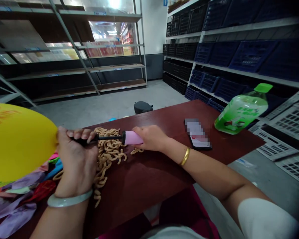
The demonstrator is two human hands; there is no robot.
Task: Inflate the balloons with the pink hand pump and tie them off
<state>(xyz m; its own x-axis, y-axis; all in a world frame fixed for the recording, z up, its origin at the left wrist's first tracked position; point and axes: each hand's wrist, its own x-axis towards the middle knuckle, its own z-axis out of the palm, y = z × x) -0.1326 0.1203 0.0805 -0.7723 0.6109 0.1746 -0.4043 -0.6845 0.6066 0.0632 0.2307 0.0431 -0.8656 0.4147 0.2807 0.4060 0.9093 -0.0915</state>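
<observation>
A large inflated yellow balloon (20, 142) fills the left side, its neck at the fingers of my left hand (78, 152). That hand is wrapped round the black end of a hand pump (111, 137). The pump lies level, with a thin black rod showing between my hands. My right hand (150, 137) is closed round its pink part. Beneath the pump lies a pile of tan curled pieces (109, 151). Deflated balloons (27, 199) in several colours lie under and beside the yellow one.
On the dark red table (144, 186), a phone (198, 134) lies to the right, and a green-capped bottle (241, 111) stands near the right corner. Shelves with blue crates (251, 54) line the right side. White crates (276, 142) sit below. A dark object (142, 107) is beyond the table.
</observation>
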